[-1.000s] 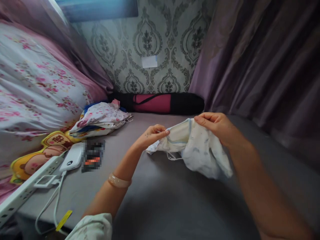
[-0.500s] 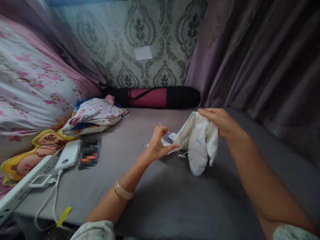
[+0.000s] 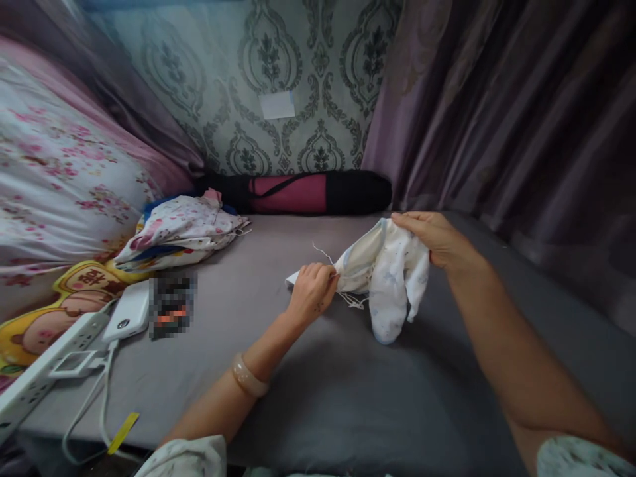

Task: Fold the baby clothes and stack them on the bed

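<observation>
Left hand (image 3: 314, 288) and right hand (image 3: 432, 238), both closed on a small pale garment (image 3: 390, 278).
The left fingers bunch tightly near its left end; the right thumb and fingers pinch its raised upper edge. It hangs over the grey sheet (image 3: 298, 391), long axis slanting from the right hand down to the left, sleeves pointing downward. Handling looks partway: it is lifted and gripped at 2 places, but not flat or folded, its ties (image 3: 352, 301) loose. Beyond lies a clothes pile (image 3: 189, 228).
</observation>
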### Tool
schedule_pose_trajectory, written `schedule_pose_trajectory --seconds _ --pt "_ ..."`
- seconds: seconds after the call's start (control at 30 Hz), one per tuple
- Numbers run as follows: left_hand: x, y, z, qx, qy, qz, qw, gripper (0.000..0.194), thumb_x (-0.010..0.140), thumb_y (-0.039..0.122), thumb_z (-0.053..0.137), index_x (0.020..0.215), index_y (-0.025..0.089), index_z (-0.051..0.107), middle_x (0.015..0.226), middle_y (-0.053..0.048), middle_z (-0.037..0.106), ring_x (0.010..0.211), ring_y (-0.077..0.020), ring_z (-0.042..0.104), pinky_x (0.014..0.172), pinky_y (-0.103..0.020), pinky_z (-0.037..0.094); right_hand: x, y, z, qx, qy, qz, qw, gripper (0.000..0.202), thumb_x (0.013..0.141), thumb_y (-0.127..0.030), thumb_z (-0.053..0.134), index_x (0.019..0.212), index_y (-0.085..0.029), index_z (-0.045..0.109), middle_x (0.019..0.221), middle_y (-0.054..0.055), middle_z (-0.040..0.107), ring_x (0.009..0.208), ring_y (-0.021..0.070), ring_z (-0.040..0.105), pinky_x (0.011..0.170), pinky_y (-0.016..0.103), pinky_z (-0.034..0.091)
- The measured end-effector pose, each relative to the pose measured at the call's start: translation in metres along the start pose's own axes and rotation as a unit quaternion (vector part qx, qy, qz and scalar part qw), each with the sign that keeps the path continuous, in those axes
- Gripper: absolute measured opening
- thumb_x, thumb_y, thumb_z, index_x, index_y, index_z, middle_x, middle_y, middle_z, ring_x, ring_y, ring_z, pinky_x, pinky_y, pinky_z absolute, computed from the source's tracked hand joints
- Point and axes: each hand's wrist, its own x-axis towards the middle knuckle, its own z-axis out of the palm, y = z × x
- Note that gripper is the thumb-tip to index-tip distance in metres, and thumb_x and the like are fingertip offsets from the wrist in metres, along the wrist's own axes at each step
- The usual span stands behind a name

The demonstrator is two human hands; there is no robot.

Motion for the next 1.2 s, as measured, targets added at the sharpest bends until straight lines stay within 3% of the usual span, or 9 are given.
schedule_pose_trajectory --seconds 0.2,0.37,0.53,0.63,0.73,0.83,0.93,1.0,1.2 --pt "0.009 -0.017 -0.006 -0.036 -0.003 -0.073 0.997 0.021 0.095 0.03 0.046 0.101 0.019 0.063 0.091 -0.008 0.07 0.085 -0.019 0.062 0.079 -0.032 0.044 -0.009 0.002 -0.013 -0.027 -0.016 -0.031 0.999 0.032 0.065 -0.053 0.078 0.068 -0.023 0.066 0.063 0.001 0.065 0.052 0.0141 0.056 0.048 0.027 0.046" --pt "0.031 -0.033 -0.024 -0.141 0.029 -0.162 0.976 0.02 0.091 0.031 0.05 0.093 0.02 0.066 0.092 -0.006 0.07 0.085 -0.0174 0.063 0.078 -0.028 0.046 -0.023 -0.003 -0.021 -0.089 -0.063 -0.092 0.99 0.034 0.066 -0.056 0.076 0.075 -0.023 0.071 0.073 0.001 0.069 0.063 0.0152 0.061 0.057 0.027 0.049" --pt "0.066 -0.022 -0.079 -0.265 0.047 -0.203 0.942 0.016 0.088 0.033 0.051 0.086 0.019 0.059 0.07 0.001 0.057 0.062 -0.011 0.051 0.055 -0.021 0.039 -0.041 -0.021 -0.031 -0.129 -0.076 -0.159 0.976 0.034 0.064 -0.053 0.078 0.08 -0.024 0.074 0.078 0.001 0.071 0.071 0.0157 0.063 0.063 0.026 0.05" --pt "0.084 -0.005 -0.118 -0.314 0.047 -0.161 0.934 0.019 0.089 0.038 0.053 0.088 0.02 0.058 0.066 0.003 0.05 0.055 -0.009 0.043 0.048 -0.019 0.033 -0.051 -0.031 -0.039 -0.075 -0.063 -0.169 0.981 0.033 0.066 -0.052 0.078 0.086 -0.025 0.074 0.079 0.001 0.071 0.068 0.0149 0.063 0.06 0.026 0.05" --pt "0.098 0.002 -0.141 -0.299 0.017 -0.118 0.947 0.023 0.083 0.042 0.062 0.084 0.019 0.061 0.068 0.001 0.052 0.058 -0.0097 0.045 0.049 -0.02 0.035 -0.056 -0.034 -0.043 -0.05 -0.06 -0.163 0.984 0.035 0.066 -0.054 0.077 0.085 -0.025 0.074 0.076 0.0 0.07 0.064 0.0137 0.062 0.056 0.025 0.05" --pt "0.107 -0.002 -0.141 -0.264 -0.021 -0.1 0.959 0.026 0.075 0.042 0.071 0.07 0.017 0.064 0.067 0.0 0.055 0.06 -0.0102 0.047 0.05 -0.021 0.036 -0.057 -0.036 -0.041 -0.098 -0.072 -0.159 0.98 0.036 0.063 -0.054 0.078 0.078 -0.022 0.074 0.07 0.001 0.068 0.061 0.0135 0.06 0.053 0.024 0.048" --pt "0.109 -0.009 -0.131 -0.321 -0.032 -0.147 0.935 0.029 0.078 0.045 0.066 0.073 0.017 0.066 0.064 0.0 0.056 0.056 -0.0101 0.047 0.05 -0.022 0.037 -0.056 -0.039 -0.036 -0.108 -0.069 -0.169 0.977 0.037 0.066 -0.056 0.075 0.079 -0.022 0.075 0.07 0.001 0.069 0.06 0.0143 0.06 0.052 0.025 0.047" --pt "0.11 -0.013 -0.122 -0.346 -0.017 -0.18 0.921 0.029 0.078 0.046 0.065 0.075 0.016 0.067 0.062 0.001 0.055 0.053 -0.0096 0.046 0.048 -0.022 0.035 -0.052 -0.041 -0.034 -0.122 -0.035 -0.192 0.973 0.036 0.067 -0.056 0.074 0.077 -0.022 0.074 0.069 0.001 0.068 0.06 0.0145 0.06 0.052 0.025 0.046" --pt "0.116 -0.026 -0.098 -0.264 0.055 -0.159 0.95 0.027 0.073 0.044 0.069 0.073 0.016 0.072 0.069 -0.002 0.06 0.064 -0.0122 0.051 0.054 -0.022 0.038 -0.039 -0.041 -0.03 -0.167 0.011 -0.242 0.956 0.037 0.069 -0.059 0.071 0.074 -0.022 0.074 0.069 0.002 0.068 0.063 0.0155 0.06 0.053 0.026 0.045"
